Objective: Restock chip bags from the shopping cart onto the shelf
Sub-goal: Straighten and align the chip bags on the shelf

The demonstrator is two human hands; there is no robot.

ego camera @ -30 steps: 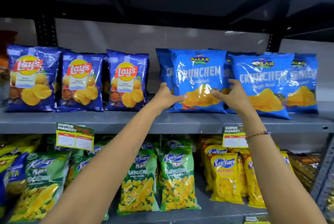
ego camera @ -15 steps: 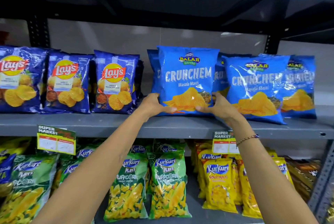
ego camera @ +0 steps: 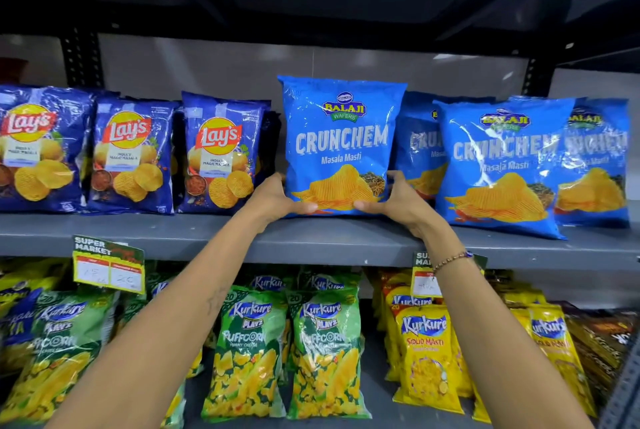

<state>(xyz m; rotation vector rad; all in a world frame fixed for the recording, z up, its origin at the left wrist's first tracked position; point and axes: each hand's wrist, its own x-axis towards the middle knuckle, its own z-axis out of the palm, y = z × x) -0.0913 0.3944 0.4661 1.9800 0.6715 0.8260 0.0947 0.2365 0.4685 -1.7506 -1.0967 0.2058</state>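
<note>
Two hands on one bag: left hand (ego camera: pixel 277 198) and right hand (ego camera: pixel 398 202) each pinch a bottom corner of the Crunchem bag (ego camera: pixel 341 144), thumbs on the front face, fingers wrapped behind. Bag stands upright on the middle shelf (ego camera: pixel 311 241), bottom edge at or just on the shelf surface; can't tell if full weight is down yet. Low two-corner grip makes sense, my read: it lets the person square the base and keep the label facing out without crushing the air-filled upper part. Slot is between the Lay's bags (ego camera: pixel 221 155) on the left and the other Crunchem bags (ego camera: pixel 502 165) on the right, so same product gets grouped. More Crunchem packs sit behind it, partly hidden, so this one looks like the front facing of its column. It stands taller and straighter than the neighbour to the right, which leans forward and overlaps the pack beyond it. Judgement: placement step nearly done; what's left is letting go and checking it doesn't tip forward, since a puffy bag on a narrow base is unstable. Cart not in view, so remaining stock unknown. Lower shelf holds Kurkure bags (ego camera: pixel 322 352), untouched. Price tag (ego camera: pixel 107 264) clipped on the shelf lip, left of the arms.
</note>
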